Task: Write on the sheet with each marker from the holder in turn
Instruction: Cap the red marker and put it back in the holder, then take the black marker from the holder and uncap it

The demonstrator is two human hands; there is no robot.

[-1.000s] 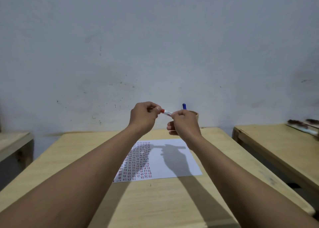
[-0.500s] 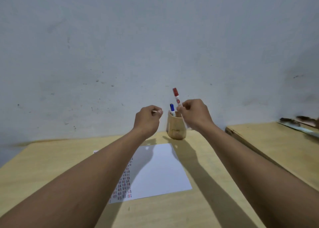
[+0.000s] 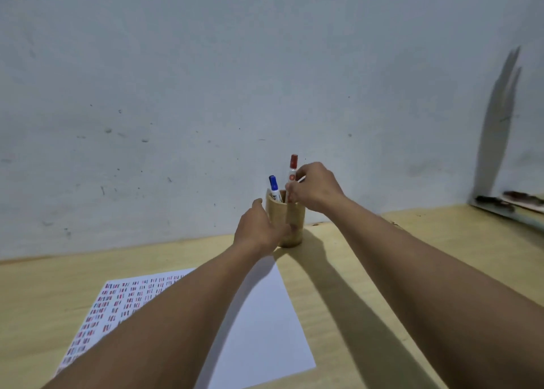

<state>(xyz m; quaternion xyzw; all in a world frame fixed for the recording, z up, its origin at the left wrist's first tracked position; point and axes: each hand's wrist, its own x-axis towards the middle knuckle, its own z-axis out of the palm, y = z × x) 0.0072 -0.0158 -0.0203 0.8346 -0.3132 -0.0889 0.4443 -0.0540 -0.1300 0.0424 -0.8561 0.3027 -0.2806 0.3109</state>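
A wooden holder (image 3: 294,220) stands at the back of the table near the wall. My right hand (image 3: 315,187) pinches the red-capped marker (image 3: 293,167), which stands upright with its lower end inside the holder. A blue-capped marker (image 3: 274,187) leans in the holder to its left. My left hand (image 3: 259,226) wraps around the holder's left side. The white sheet (image 3: 259,315) lies on the table in front, its left part covered with rows of short red and blue strokes; my left forearm crosses over it.
The wooden table (image 3: 368,270) runs to a pale wall (image 3: 206,94). A second table surface (image 3: 471,229) lies to the right, with a dark-edged flat object (image 3: 509,204) at its far end.
The red marker, held between both hands a second ago, now stands capped in the holder under my right hand. My left hand has moved onto the holder. The view has shifted toward the holder.
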